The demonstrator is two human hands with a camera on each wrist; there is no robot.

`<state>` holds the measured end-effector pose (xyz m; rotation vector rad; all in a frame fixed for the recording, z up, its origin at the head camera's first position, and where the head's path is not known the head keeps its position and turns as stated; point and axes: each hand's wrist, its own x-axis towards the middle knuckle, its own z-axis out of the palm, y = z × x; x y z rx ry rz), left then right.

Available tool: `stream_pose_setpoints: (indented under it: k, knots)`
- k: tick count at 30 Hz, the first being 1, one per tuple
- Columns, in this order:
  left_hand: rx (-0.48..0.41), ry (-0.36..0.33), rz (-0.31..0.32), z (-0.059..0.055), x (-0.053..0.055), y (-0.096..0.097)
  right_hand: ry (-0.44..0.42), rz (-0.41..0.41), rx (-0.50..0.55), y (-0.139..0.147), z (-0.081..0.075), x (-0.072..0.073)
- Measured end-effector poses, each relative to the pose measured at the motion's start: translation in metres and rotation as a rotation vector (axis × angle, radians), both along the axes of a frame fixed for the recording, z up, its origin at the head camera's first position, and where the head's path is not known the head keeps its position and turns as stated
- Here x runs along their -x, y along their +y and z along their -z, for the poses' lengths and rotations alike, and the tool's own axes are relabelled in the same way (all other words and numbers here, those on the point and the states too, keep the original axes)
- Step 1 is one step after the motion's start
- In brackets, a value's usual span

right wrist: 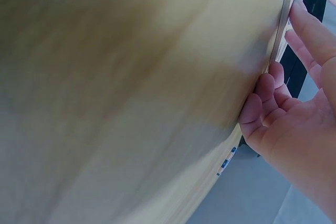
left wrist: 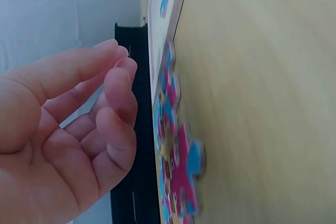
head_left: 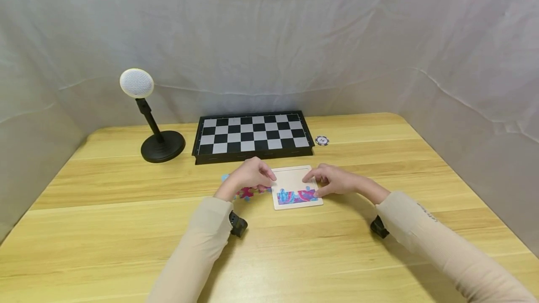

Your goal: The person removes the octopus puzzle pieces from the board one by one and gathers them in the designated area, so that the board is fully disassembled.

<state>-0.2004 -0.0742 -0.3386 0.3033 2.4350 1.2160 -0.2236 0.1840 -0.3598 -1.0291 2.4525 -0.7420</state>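
A pale puzzle tray (head_left: 290, 175) lies on the table, with joined pink, blue and purple jigsaw pieces (head_left: 289, 197) along its near side. My left hand (head_left: 252, 174) hovers at the tray's left edge, above loose jigsaw pieces (left wrist: 184, 174). Its fingers are loosely bent, and nothing shows between thumb and fingertips in the left wrist view. At the tray's right side, my right hand (head_left: 340, 180) touches the joined pieces with its thumb, while the index finger reaches over the bare part. The other fingers of this hand (right wrist: 294, 108) bend beside the tray's edge.
A black-and-white chessboard (head_left: 254, 135) stands behind the tray. To its right lies a poker chip (head_left: 322, 140). A round white-headed lamp-like object (head_left: 136, 83) on a black stand (head_left: 163, 146) is at the back left. Grey cloth (head_left: 269, 41) hangs around the table.
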Motion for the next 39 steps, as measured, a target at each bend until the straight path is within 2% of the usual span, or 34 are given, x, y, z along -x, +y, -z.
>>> stream_pose_setpoints:
  k: [5, 13, 18, 24, 25, 39]
  knots:
    - [0.023, -0.005, 0.031, 0.002, 0.0, 0.005, -0.014, -0.013, 0.007, 0.0, -0.001, -0.001]
    - [0.032, -0.062, 0.119, 0.002, 0.001, 0.011, -0.021, -0.035, 0.009, -0.002, -0.002, -0.001]
    - [0.063, -0.073, 0.159, 0.005, 0.005, 0.011, -0.03, -0.059, 0.018, -0.003, -0.002, -0.001]
    - [0.099, -0.065, 0.164, 0.005, 0.006, 0.013, -0.055, -0.078, 0.044, -0.003, -0.001, -0.003]
    - [0.106, -0.073, 0.15, 0.004, 0.004, 0.014, -0.055, -0.086, 0.05, -0.003, -0.001, -0.003]
    - [0.092, -0.078, 0.132, 0.005, 0.003, 0.017, -0.032, -0.157, 0.065, -0.004, 0.0, -0.002]
